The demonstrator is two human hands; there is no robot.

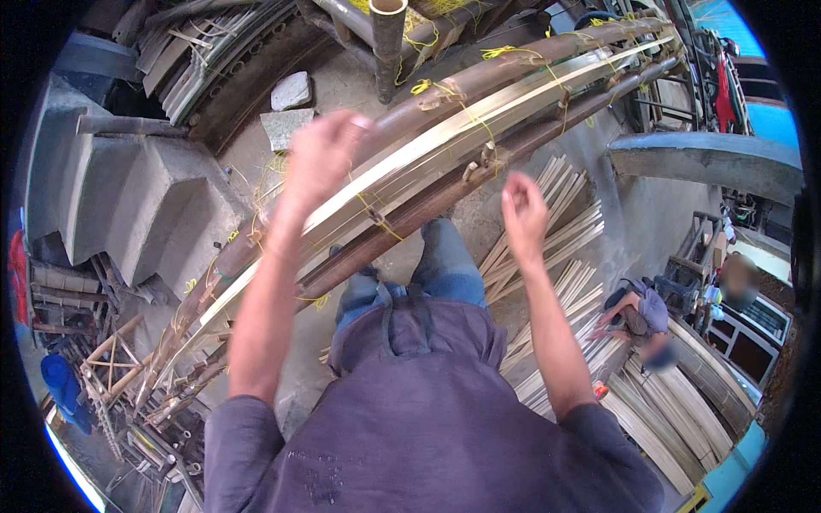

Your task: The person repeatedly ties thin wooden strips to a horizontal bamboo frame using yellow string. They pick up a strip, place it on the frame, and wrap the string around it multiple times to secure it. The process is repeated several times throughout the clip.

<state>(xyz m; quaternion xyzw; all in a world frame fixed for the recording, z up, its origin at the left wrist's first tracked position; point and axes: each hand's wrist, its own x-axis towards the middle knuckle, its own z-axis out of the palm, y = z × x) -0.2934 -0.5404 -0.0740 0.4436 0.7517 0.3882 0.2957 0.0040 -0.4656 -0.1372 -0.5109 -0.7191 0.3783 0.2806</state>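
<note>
Over the far pole of a long bamboo frame [432, 101], my left hand [325, 152] is raised with its fingers curled in, slightly blurred by motion. My right hand [523, 214] is held in the air just on my side of the near pole [410, 218], its fingers bent toward the thumb. Whatever either hand pinches is too thin or hidden to make out. Pale split bamboo strips [419, 147] lie lengthwise between the two dark poles. Yellow string [469, 111] ties cross the frame at several places, and short bamboo pegs [479, 162] stick out of the near pole.
Loose bamboo strips [556, 214] are spread on the floor at my right. Beyond them another person [637, 312] crouches by larger strip piles [676, 402]. Concrete steps [145, 188] rise at the left. An upright bamboo post [387, 51] and a stone block [292, 91] stand beyond the frame.
</note>
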